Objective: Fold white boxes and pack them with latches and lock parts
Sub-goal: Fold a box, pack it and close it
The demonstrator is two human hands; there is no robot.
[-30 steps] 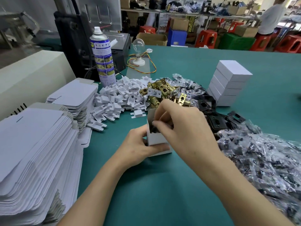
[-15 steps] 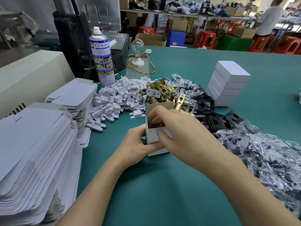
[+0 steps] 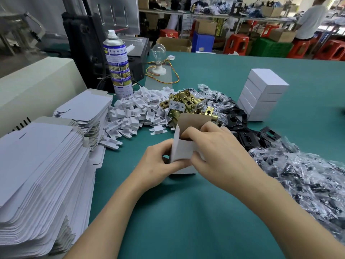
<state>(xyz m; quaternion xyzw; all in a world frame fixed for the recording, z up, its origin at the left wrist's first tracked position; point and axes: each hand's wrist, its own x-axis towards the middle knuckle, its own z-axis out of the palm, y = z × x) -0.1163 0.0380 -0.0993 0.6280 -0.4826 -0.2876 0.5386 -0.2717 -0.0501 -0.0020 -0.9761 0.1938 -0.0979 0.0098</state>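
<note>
- Head view: a workshop with a teal tabletop (image 3: 214,212); behind it, red stools, cardboard cartons and a person in a white shirt (image 3: 310,19), head cut off by the top edge.
- At centre, a small white box (image 3: 183,150) stands upright on the tabletop, its brown-lined top flap raised.
- The left hand (image 3: 158,165) grips the box's left and front side, thumb on the front panel.
- The right hand (image 3: 220,152) closes on the box from the right, fingertips hooked over the open mouth; what lies inside is hidden.
- Just behind the box, a heap of brass latches (image 3: 186,103), partly covered by the flap.
- Left of the latches, a pile of small white card inserts (image 3: 134,113).
- Far left, two stacks of flat box blanks (image 3: 37,174), the nearer one cut off by the frame.
- Right of the hands, black strike plates (image 3: 248,137) and a mound of clear bagged parts (image 3: 308,180), contents hard to make out.
- Further back right, a stack of closed white boxes (image 3: 261,96).
- Back left, a spray can (image 3: 118,64) and a bare light bulb (image 3: 158,51).
</note>
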